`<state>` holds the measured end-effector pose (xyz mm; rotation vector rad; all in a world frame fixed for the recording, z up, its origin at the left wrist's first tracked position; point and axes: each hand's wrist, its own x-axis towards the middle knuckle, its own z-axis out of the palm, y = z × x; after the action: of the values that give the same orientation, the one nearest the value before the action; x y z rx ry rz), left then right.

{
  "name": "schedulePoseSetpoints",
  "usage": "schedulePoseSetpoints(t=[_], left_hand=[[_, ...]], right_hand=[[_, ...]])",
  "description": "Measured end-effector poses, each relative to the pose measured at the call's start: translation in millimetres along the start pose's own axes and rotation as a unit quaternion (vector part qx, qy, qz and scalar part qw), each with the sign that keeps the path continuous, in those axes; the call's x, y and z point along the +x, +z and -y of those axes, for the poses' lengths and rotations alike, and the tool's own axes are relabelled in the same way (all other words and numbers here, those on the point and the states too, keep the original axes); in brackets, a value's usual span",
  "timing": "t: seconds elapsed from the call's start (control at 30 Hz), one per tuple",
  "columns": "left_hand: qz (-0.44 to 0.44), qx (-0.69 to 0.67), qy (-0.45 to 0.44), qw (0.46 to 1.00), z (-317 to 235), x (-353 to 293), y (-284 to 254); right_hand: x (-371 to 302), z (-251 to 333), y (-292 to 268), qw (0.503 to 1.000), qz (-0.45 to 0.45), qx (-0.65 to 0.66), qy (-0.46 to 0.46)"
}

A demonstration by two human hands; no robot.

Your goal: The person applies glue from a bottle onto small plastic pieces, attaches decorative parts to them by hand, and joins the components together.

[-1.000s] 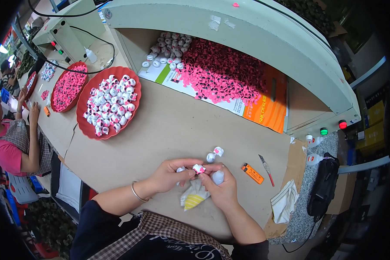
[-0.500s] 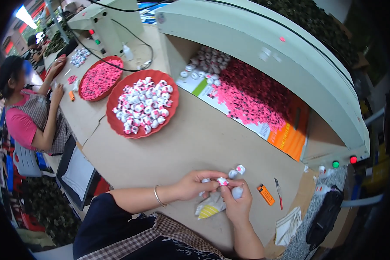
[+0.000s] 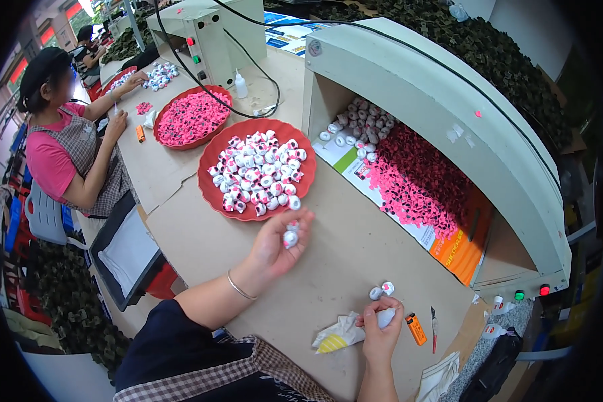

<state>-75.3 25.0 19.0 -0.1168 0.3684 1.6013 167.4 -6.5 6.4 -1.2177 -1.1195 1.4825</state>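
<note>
My left hand point(image 3: 275, 248) is at the near edge of a scalloped red tray point(image 3: 211, 201), its fingers curled round a small white rounded piece with pink patches point(image 3: 290, 239). A similar white piece point(image 3: 295, 202) is just past its fingertips, at the tray's rim. Many more such pieces point(image 3: 261, 164) are heaped in the tray. My right hand point(image 3: 380, 335) grips a small white squeeze bottle point(image 3: 386, 316) close to the tabletop. Two loose white pieces point(image 3: 382, 290) lie just beyond it. A crumpled white cloth with a yellow patch point(image 3: 338, 333) is beside this hand.
An orange lighter point(image 3: 417, 329) and a craft knife point(image 3: 434, 328) lie at right. Pink pieces point(image 3: 415, 191) and white pieces fill a pale arched housing point(image 3: 442, 107). Behind my tray are another red tray point(image 3: 191, 117) of pink pieces and a squeeze bottle point(image 3: 240, 86). A co-worker point(image 3: 67, 147) sits at left.
My left hand has left my right hand and moved left and away to the tray, carrying a white piece. My right hand keeps the squeeze bottle. The view has shifted.
</note>
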Motion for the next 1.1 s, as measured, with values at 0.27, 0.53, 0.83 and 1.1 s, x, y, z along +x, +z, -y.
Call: schedulePoseSetpoints(t=[0.27, 0.53, 0.83, 1.1], left_hand=[[0.150, -0.052, -0.091, 0.983, 4.3, 3.9, -16.0], [0.121, 0.367, -0.104, 0.916, 59.5, -22.6, -2.8], [0.186, 0.517, -0.122, 0.827, 80.4, -29.2, -7.7], [0.118, 0.454, -0.155, 0.870, 74.1, -28.6, -5.4]], right_hand=[[2.6, 24.3, -10.2, 0.997, -0.047, -0.007, -0.060], [-1.2, 25.5, -2.4, 0.990, 0.010, 0.119, -0.069], [-1.6, 14.5, 3.3, 0.987, 0.050, 0.076, -0.130], [-4.2, 45.9, -33.6, 0.999, -0.008, 0.039, -0.009]])
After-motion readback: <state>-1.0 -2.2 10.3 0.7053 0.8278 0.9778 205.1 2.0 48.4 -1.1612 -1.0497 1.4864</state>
